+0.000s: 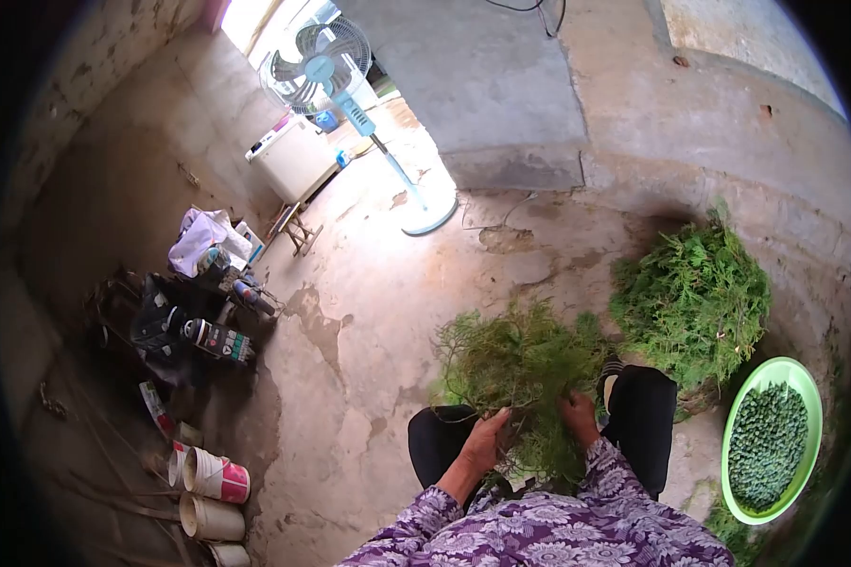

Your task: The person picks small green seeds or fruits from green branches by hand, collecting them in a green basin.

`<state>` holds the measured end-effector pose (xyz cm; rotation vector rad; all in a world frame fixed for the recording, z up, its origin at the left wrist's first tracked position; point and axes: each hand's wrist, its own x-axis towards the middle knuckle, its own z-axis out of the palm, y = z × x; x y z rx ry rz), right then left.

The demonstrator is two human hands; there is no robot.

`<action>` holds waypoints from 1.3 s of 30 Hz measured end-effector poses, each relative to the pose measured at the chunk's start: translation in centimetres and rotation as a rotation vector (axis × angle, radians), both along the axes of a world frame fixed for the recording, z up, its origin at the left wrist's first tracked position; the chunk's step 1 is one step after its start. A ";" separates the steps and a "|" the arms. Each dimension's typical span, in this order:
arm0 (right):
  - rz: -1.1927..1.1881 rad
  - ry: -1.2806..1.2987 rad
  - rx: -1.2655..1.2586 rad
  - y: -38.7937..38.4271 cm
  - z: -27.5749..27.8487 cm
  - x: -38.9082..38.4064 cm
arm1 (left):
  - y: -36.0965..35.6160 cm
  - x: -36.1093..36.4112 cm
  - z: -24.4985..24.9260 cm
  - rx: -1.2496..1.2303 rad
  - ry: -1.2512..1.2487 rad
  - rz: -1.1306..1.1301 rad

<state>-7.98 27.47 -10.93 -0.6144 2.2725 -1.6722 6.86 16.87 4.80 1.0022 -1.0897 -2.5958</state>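
Observation:
A feathery green conifer branch (515, 364) spreads out between and ahead of my knees. My left hand (485, 442) is closed around its stems at the near left side. On the right, my right hand (580, 418) is closed at the foliage, its fingertips partly hidden among the sprigs. More leafy sprigs hang down between both hands toward my lap. To the right lies a large heap of similar green branches (695, 298). Beside my right knee, a light green basin (731, 477) holds many small, round, bluish-green cones or berries (771, 444).
A standing fan (350, 109) is near the bright doorway, with a white appliance (293, 159) beside it. At left are a cluttered dark pile, a black bottle (219, 342) and several buckets (217, 475). Greenery (728, 529) lies below the basin. The concrete floor (331, 454) is cracked.

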 end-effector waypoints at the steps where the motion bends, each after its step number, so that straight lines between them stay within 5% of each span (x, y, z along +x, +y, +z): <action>1: -0.006 -0.001 -0.006 0.0 -0.3 0.0 | 0.0 -0.1 0.0 0.019 -0.015 0.051; 6: 0.048 -0.045 0.194 0.5 1.7 -0.2 | -1.0 0.3 -0.9 -0.010 0.007 0.069; 15: 0.200 -0.051 0.340 1.7 -3.6 -0.5 | -0.9 1.4 -1.0 0.034 -0.032 0.141; 24: 0.225 -0.242 0.124 2.2 -0.9 0.0 | -0.5 1.7 0.3 -0.036 -0.014 0.150; 27: 0.316 0.056 0.077 2.6 0.1 -0.1 | 0.1 1.3 1.0 -0.019 -0.074 0.224; 30: 0.301 0.141 0.187 2.9 -5.6 -1.5 | -0.6 1.7 -0.2 -0.056 -0.052 0.174; 33: 0.360 -0.173 0.451 2.2 0.2 -0.5 | -0.8 1.6 0.0 -0.075 0.081 0.167; 34: 0.351 0.358 0.217 2.6 -2.6 -0.6 | -1.0 1.4 0.5 -0.054 0.086 0.190; 39: 0.313 0.074 0.205 2.6 -4.8 -1.5 | -0.7 -0.1 0.0 -0.076 0.142 0.258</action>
